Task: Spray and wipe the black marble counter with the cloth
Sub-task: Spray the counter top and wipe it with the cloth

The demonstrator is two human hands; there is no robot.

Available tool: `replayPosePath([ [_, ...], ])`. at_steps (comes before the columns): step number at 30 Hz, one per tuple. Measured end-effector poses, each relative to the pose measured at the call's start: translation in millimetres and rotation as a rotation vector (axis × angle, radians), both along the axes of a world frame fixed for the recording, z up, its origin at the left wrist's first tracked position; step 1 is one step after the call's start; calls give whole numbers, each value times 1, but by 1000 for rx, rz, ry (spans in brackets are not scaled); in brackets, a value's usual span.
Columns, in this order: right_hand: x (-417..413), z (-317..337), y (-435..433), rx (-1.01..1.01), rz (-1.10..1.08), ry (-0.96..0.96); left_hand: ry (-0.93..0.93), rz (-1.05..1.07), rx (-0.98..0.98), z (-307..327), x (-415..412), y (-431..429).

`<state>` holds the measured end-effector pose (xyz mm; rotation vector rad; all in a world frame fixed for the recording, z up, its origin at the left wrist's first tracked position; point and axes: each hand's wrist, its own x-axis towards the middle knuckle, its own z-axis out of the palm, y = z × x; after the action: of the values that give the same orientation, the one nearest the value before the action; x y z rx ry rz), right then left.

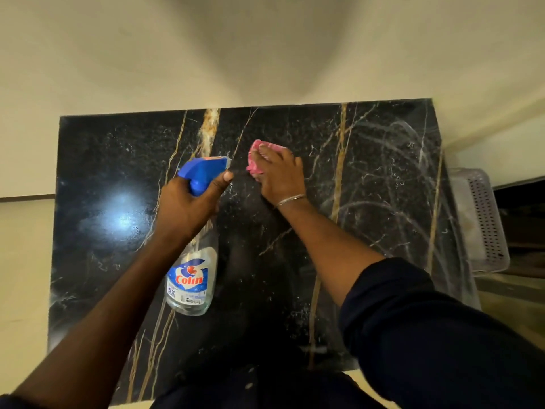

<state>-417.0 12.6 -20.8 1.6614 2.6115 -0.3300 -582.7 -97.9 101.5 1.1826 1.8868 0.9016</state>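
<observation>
The black marble counter (295,261) with gold and white veins fills the middle of the view. My left hand (185,205) grips a clear spray bottle (191,278) with a blue trigger head, nozzle pointing toward the far middle of the counter. My right hand (280,175) presses a bunched pink cloth (255,163) flat on the counter just right of the nozzle. Curved wet streaks (398,178) mark the right part of the slab.
A pale perforated plastic basket (483,219) stands off the counter's right edge. Cream walls meet in a corner behind the counter. A ceiling light's bright reflection (121,211) lies on the left part of the slab.
</observation>
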Motion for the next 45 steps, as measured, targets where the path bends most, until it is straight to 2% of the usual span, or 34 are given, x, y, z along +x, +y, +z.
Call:
replayPosePath([
  [6, 119, 13, 19, 9, -433, -55, -9, -14, -16, 3, 6, -7],
  [10, 117, 12, 18, -11, -634, -45, -20, 1, 2, 7, 7, -11],
  [12, 90, 16, 8, -9, -617, -50, -15, 11, 31, 8, 9, -15],
  [17, 5, 12, -45, 23, -212, -2, 4, 18, 53, 10, 14, -23],
  [21, 22, 10, -46, -20, -11, -27, -10, 3, 20, 12, 16, -22],
  [23, 57, 9, -44, -11, -79, -5, -20, -10, 12, 13, 15, -22],
  [28, 143, 11, -35, 7, -405, 58, -52, -10, 27, 9, 12, -28],
  [30, 152, 12, -33, 15, -511, 41, -50, -10, 22, 8, 11, -31],
  [33, 122, 15, -36, -11, -667, 39, -40, 2, 24, 7, 11, -37],
  [35, 85, 18, -47, -9, -593, 56, -36, -5, 34, 4, 12, -40],
  [40, -7, 12, -96, -19, -85, 56, -16, -21, 19, 4, 14, -47],
  [43, 14, 12, -94, -24, 66, 56, -17, -11, -21, 5, 13, -50],
  [45, 49, 9, -86, -40, 7, 53, -25, -5, -29, 4, 10, -50],
])
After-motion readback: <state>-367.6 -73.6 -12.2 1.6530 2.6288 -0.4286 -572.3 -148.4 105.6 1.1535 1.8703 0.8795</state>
